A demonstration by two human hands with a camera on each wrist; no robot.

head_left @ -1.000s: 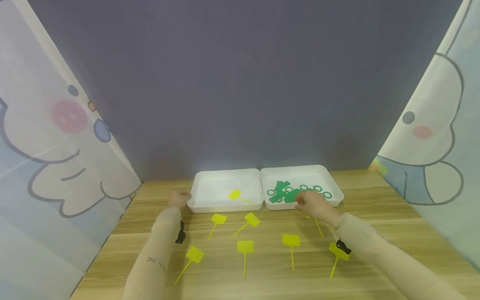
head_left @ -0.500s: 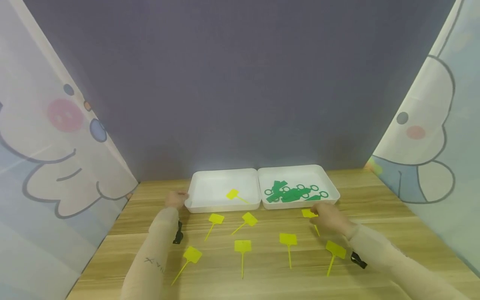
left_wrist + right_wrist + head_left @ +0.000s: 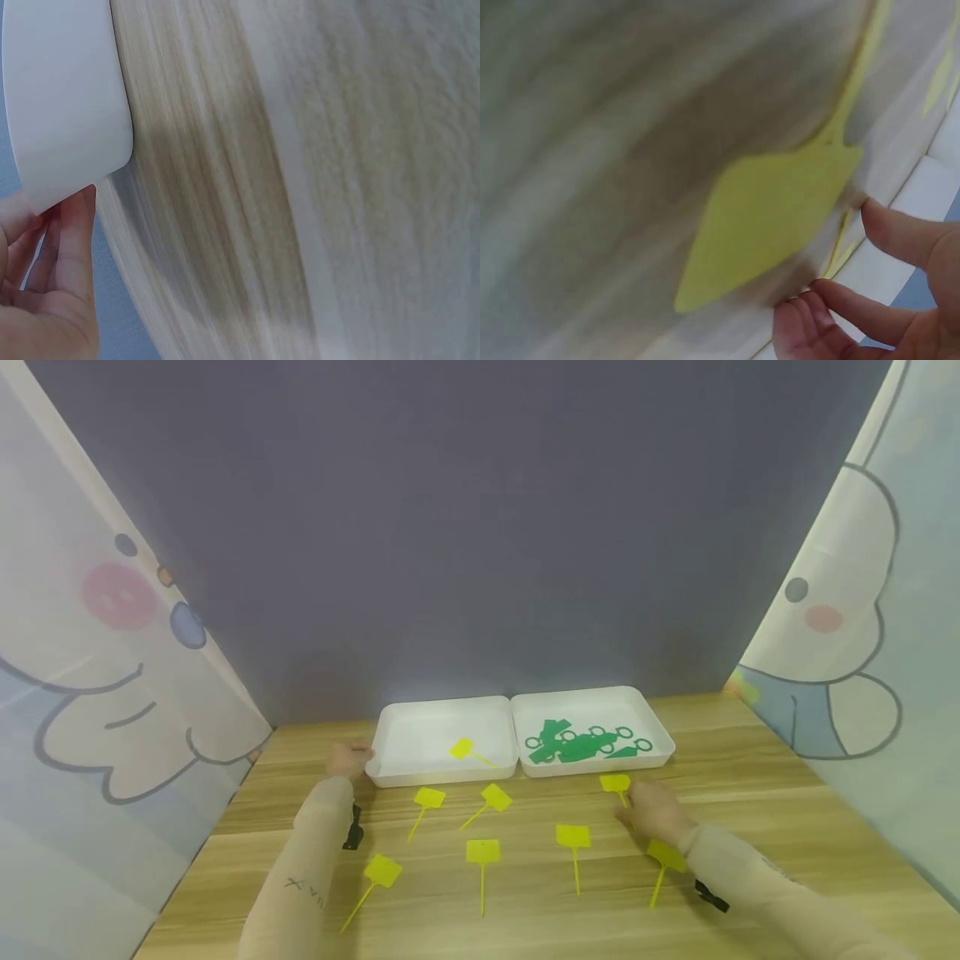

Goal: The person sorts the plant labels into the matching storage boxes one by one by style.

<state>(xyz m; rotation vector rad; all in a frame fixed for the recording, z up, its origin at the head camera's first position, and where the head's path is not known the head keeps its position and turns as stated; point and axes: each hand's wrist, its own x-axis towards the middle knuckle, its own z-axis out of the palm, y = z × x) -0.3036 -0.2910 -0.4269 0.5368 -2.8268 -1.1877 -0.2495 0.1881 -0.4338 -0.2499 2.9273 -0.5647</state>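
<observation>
My left hand (image 3: 349, 760) holds the left end of the left white tray (image 3: 442, 710); in the left wrist view, thumb and fingers meet at that tray's corner (image 3: 75, 135). A yellow plant label (image 3: 465, 748) with a thin stem lies inside. My right hand (image 3: 656, 810) is low over the table beside another yellow plant label (image 3: 615, 783), covering part of its stem. In the right wrist view, thumb and fingers stand apart, with that label (image 3: 838, 251) showing in the gap. A nearer yellow label (image 3: 772, 217) fills the middle of that view.
Adjoining on the right is a second white tray (image 3: 585, 697) with a heap of green tags (image 3: 577, 746) that have ring ends. Several more yellow labels, such as one in front (image 3: 483, 852), lie spread on the wooden table (image 3: 420, 935). A dark panel (image 3: 465, 527) rises behind.
My right hand has moved from over the green tags toward me, down to the yellow label in front of the right tray. The left hand stays at its tray.
</observation>
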